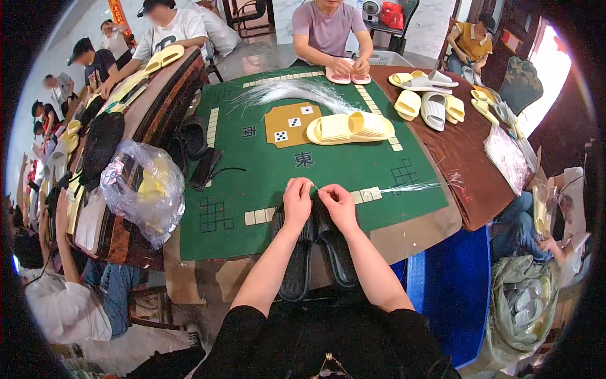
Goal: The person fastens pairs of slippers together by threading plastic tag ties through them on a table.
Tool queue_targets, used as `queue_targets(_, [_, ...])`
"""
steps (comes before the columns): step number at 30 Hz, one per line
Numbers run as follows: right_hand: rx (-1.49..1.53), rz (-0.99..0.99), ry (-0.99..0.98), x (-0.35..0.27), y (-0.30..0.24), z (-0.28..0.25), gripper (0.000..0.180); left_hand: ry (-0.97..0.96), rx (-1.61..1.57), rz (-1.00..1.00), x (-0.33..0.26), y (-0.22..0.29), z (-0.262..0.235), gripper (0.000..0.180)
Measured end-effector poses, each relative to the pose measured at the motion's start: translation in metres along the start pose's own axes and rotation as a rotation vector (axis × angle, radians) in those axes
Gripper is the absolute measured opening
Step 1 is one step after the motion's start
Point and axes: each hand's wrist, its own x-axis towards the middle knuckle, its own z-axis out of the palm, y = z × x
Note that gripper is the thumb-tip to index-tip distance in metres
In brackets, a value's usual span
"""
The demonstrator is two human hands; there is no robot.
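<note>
A pair of black slippers (302, 262) lies side by side at the near edge of the green game table (252, 183). My left hand (297, 203) and my right hand (338, 203) rest on their toe ends, fingertips pinched together. Between them they hold a thin clear plastic strand (404, 187) that runs off to the right over the green cloth. A bundle of the same clear strands (287, 90) lies at the table's far side. A pair of yellow slippers (350, 127) sits in the middle of the table.
Across the table a person's hands hold pink slippers (348, 76). More yellow and white slippers (429, 104) lie on the brown cloth at right. A clear plastic bag (142, 189) sits at left on a wooden table. Other people work around.
</note>
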Motion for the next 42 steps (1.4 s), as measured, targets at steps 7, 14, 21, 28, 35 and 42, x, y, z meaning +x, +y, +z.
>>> queue_targets(7, [-0.016,-0.009,0.016,-0.001,0.000,0.001,0.012,-0.012,-0.059,-0.055,-0.001,-0.001,-0.001,0.009])
queue_targets(14, [0.034,0.016,0.024,0.000,0.002,0.000,0.011,-0.054,-0.032,-0.033,0.000,0.005,-0.001,0.008])
queue_targets(21, [-0.006,0.002,0.045,0.000,0.001,0.002,0.011,-0.092,0.029,0.062,-0.002,0.006,-0.001,0.006])
queue_targets(28, [-0.023,-0.022,0.036,-0.003,-0.001,0.002,0.007,-0.095,0.096,0.121,-0.004,0.008,-0.002,0.003])
queue_targets(35, [0.053,-0.005,0.066,-0.002,0.005,0.003,0.008,-0.096,0.151,0.198,-0.005,0.009,0.001,0.002])
queue_targets(42, [0.004,-0.067,0.143,0.000,0.008,0.006,0.008,-0.107,0.133,0.199,-0.005,0.008,0.001,0.005])
